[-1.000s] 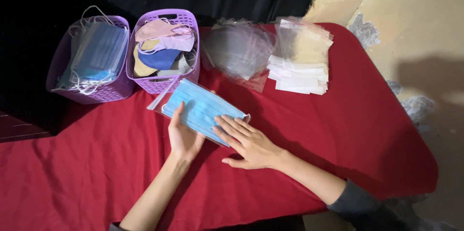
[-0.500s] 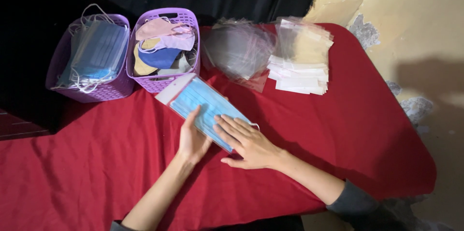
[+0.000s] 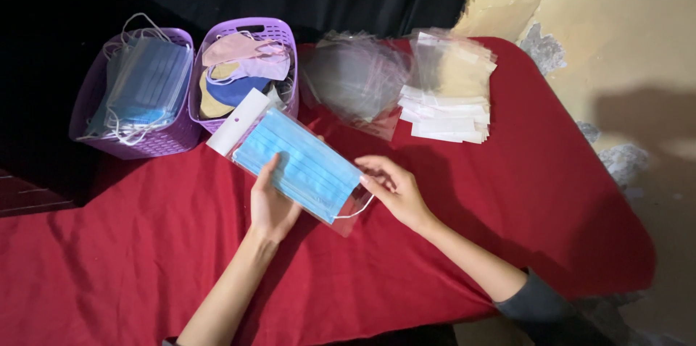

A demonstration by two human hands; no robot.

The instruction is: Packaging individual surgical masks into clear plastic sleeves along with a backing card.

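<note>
A blue pleated face mask (image 3: 304,165) lies inside a clear plastic sleeve with a white header (image 3: 238,121), slanted on the red tablecloth. My left hand (image 3: 272,205) grips the sleeve from its near side, thumb on top of the mask. At the sleeve's open right end my right hand (image 3: 395,190) touches the edge with its fingertips, next to a white ear loop (image 3: 357,210) sticking out.
Two purple baskets stand at the back left: one (image 3: 138,96) with blue masks, one (image 3: 246,71) with cloth masks in several colours. A pile of clear sleeves (image 3: 355,78) and a stack of white-headed bags (image 3: 446,92) lie behind. The red table (image 3: 507,194) ends at the right.
The sleeved mask has shifted right and toward me. My right hand slid off the top of it to its right end. My left hand now grips the near side.
</note>
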